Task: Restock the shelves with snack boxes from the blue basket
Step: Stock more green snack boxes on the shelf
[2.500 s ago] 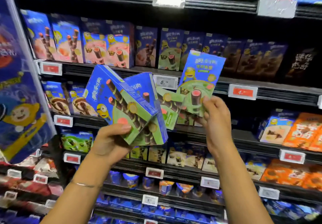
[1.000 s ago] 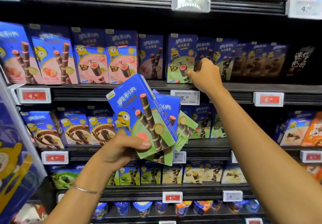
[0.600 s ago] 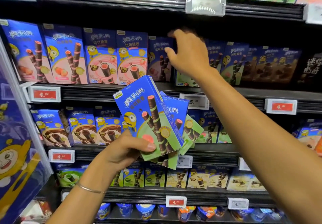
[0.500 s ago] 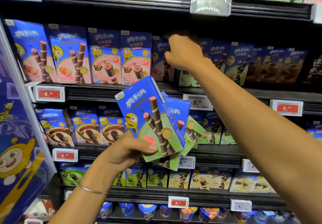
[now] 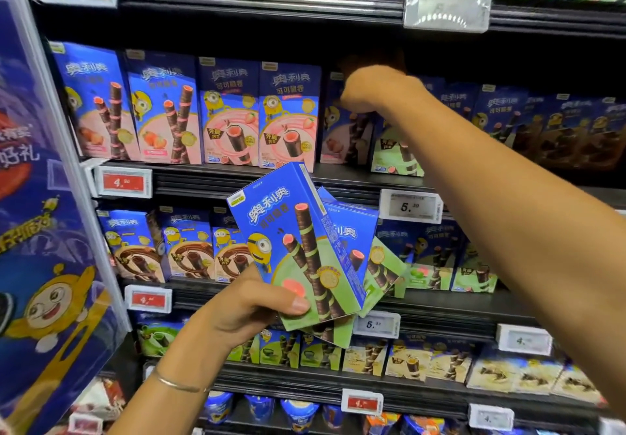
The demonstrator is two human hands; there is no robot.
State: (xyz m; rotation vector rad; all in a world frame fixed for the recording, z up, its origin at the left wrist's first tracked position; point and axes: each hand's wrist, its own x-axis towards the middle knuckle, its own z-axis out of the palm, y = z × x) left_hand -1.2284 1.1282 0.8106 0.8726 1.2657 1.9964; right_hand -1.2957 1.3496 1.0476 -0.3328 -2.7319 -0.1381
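Note:
My left hand grips a fan of blue-and-green snack boxes by their lower corners, in front of the middle shelf. My right hand reaches into the upper shelf. Its fingers curl over the top of a green snack box standing there, and the fingertips are lost in the shelf's shadow. That box stands upright between pink boxes on its left and darker blue boxes on its right. The blue basket is out of view.
Shelves run across the whole view, packed with rows of similar boxes, with price tags along their edges. A large blue display panel juts out on the left. Brown boxes and green boxes fill the middle shelf behind my left hand.
My right hand carried one green box from the fan up to the upper shelf, set it upright, then moved to its top. My left hand has kept the remaining boxes almost still.

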